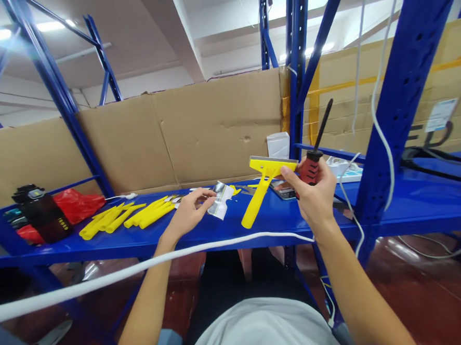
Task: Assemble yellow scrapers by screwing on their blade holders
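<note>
My right hand (316, 190) is closed around a red-and-black screwdriver (310, 168), its dark shaft pointing up. The same hand pinches one end of a yellow scraper (260, 189), whose handle hangs down to the left and whose blade edge faces up. In my left hand (192, 211), thumb and fingers pinch a torn silver-and-white wrapper (220, 199) just above the blue shelf (203, 231). Several yellow scraper handles (112, 219) lie left of that hand. Behind the scraper, a phone (284, 191) lies on the shelf, partly hidden by my right hand.
A white cable (150, 261) runs across in front of the shelf edge. At the left stand a black bottle (41, 215) and a red plastic bag (78, 205). Cardboard (220, 131) walls the back. A blue upright (394, 100) and a white power strip (350, 174) are on the right.
</note>
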`<state>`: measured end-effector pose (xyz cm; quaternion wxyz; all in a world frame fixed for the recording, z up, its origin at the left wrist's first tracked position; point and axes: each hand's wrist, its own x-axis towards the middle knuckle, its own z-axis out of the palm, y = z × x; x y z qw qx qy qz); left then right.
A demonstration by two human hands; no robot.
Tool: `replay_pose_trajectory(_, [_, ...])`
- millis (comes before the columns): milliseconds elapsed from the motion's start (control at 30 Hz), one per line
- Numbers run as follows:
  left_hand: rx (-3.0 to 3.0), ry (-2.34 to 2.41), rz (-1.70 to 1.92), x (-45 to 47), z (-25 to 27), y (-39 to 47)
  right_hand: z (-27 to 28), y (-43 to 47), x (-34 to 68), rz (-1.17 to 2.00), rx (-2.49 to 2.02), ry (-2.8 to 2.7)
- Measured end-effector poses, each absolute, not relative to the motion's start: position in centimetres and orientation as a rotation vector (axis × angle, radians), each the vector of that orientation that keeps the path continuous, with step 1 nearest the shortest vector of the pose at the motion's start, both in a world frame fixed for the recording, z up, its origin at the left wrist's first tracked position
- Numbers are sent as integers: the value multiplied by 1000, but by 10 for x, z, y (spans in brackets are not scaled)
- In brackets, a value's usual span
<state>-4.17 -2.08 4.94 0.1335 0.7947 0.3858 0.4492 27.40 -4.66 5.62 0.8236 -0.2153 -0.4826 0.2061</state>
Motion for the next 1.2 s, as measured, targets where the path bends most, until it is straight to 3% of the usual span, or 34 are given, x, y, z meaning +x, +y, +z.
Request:
replay_pose_trajectory(500, [2561, 1071, 992, -20, 23, -32, 48, -25, 270, 325, -475, -939])
replay_pose_trajectory(867, [2770, 898, 960, -25, 14, -18, 49, -23, 268, 271, -442, -894])
replay_pose_trajectory(1200, [2757, 783, 1371, -20, 19, -22, 46, -33, 259, 250, -451, -924])
